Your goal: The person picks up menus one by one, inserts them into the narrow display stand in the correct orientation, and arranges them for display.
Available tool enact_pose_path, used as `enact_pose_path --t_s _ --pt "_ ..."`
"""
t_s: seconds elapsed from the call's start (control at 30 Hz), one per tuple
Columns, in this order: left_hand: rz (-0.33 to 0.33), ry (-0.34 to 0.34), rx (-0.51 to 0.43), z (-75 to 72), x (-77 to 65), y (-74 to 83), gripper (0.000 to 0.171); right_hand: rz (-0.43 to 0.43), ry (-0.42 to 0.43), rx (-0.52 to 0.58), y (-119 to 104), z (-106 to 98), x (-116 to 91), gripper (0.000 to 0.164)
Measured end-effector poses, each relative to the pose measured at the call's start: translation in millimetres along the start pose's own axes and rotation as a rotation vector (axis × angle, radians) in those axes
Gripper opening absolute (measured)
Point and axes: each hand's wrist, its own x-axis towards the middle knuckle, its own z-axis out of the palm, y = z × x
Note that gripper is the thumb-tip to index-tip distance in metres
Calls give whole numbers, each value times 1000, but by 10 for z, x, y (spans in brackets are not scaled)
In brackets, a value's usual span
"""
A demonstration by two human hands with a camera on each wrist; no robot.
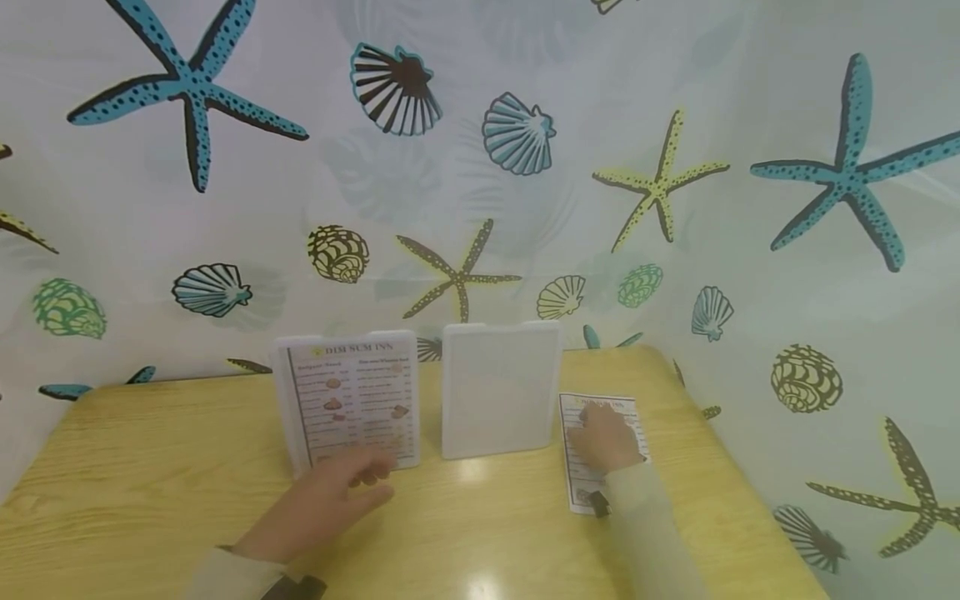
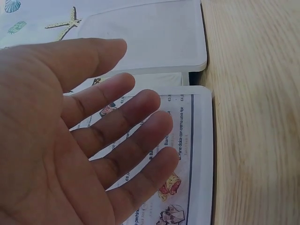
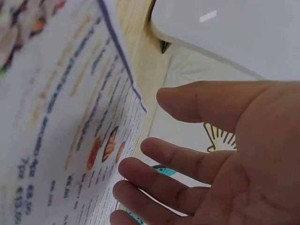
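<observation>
On the table at the right lies a printed menu sheet [image 1: 581, 487] headed "DIM SUM INN". My right hand [image 1: 606, 437] is over this sheet, and in the right wrist view its fingertips [image 3: 129, 168] come right up to the paper, thumb held apart. A white sign holder [image 1: 501, 392] with a blank face stands upright in the middle. Left of it, another white holder [image 1: 282, 400] carries a similar menu [image 1: 360, 396]. My left hand [image 1: 330, 500] is in front of that holder's lower edge, fingers relaxed and slightly spread, holding nothing.
The wooden table [image 1: 150, 483] has rounded far corners. Behind it and along the right side hangs a pale curtain [image 1: 465, 192] printed with starfish and shells. Both holders stand near the table's far edge with a narrow gap between them.
</observation>
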Motion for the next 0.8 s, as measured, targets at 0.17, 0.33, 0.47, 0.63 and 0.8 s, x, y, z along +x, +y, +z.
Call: enact_pose_path --t_s 0.17,0.33,0.47,0.63,0.8 --pt "6 -12 -10 6 -19 -2 28 19 -19 -50 34 9 18 26" --pt "-5 -31 4 -1 -15 0 27 36 -39 -63 27 11 5 26" --pt "1 -44 6 14 -11 -9 25 35 -34 -74 27 7 0 25" --pt "-36 -61 -15 38 -1 -36 22 21 -25 -88 45 37 23 23" --pt "-5 -52 -23 105 19 -73 24 -7 -19 -114 64 52 40 24"
